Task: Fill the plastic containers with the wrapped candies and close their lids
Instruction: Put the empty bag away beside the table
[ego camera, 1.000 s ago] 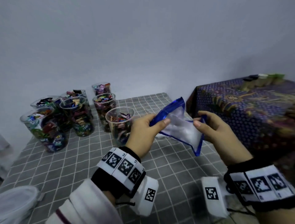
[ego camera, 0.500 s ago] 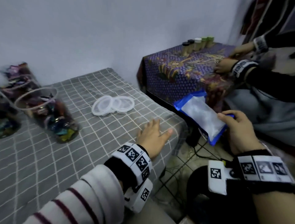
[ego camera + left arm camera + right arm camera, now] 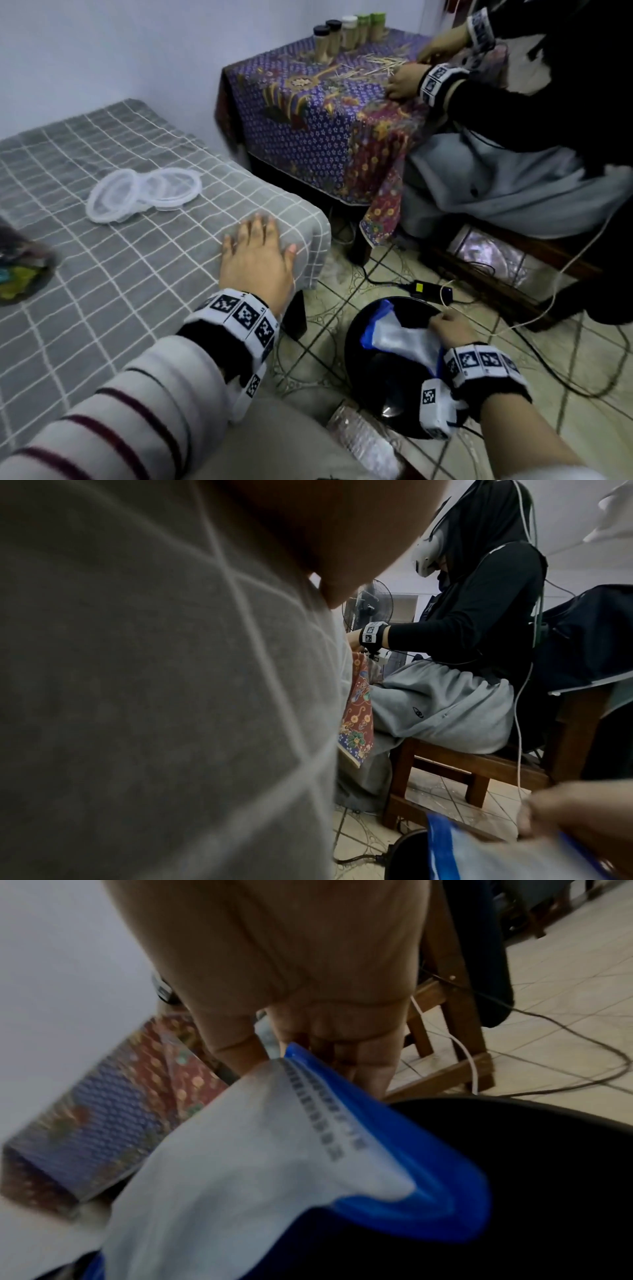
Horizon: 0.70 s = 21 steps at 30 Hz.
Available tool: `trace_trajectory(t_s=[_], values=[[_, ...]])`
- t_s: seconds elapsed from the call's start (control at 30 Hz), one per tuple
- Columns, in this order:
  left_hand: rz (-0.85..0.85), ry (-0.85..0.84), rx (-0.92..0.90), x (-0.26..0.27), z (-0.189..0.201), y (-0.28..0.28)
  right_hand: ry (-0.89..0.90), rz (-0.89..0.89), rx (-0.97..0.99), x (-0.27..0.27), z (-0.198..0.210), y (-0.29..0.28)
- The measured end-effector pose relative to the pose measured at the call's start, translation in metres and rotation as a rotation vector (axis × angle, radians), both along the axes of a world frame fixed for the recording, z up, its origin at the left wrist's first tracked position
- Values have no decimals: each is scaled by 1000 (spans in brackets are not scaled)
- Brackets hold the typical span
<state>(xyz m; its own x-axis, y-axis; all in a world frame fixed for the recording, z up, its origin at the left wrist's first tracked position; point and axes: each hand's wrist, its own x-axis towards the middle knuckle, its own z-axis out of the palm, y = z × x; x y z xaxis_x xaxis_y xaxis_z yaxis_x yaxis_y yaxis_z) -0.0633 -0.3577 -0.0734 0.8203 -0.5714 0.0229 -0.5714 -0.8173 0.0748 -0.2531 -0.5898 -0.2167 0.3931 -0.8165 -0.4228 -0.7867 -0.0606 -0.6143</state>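
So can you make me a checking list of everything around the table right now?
Surface: grey checked tablecloth covering the table.
Job's things: clear round plastic lids stacked together on the cloth; one candy-filled clear container at the left edge.
Clutter: blue-and-white empty plastic bag over the black round bin; a crumpled clear bottle on the floor.
Hands: left hand flat on the table corner; right hand holds the bag, fingers pinching it.
Cables: black and white cables across the tiled floor.
Surroundings: a second person at a purple patterned table with a row of jars.
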Motion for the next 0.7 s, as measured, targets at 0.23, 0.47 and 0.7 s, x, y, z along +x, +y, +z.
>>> trace_trajectory(t_s=[0.23,0.47,0.7], values=[[-6,11,2,-1,1,1,169,-87,61,-15,-17,6],[16,56,-61,3,5,10,49,-57,-65,14,18,1],[162,145,-58,15,10,39,-243,127,-234,82,96,29]])
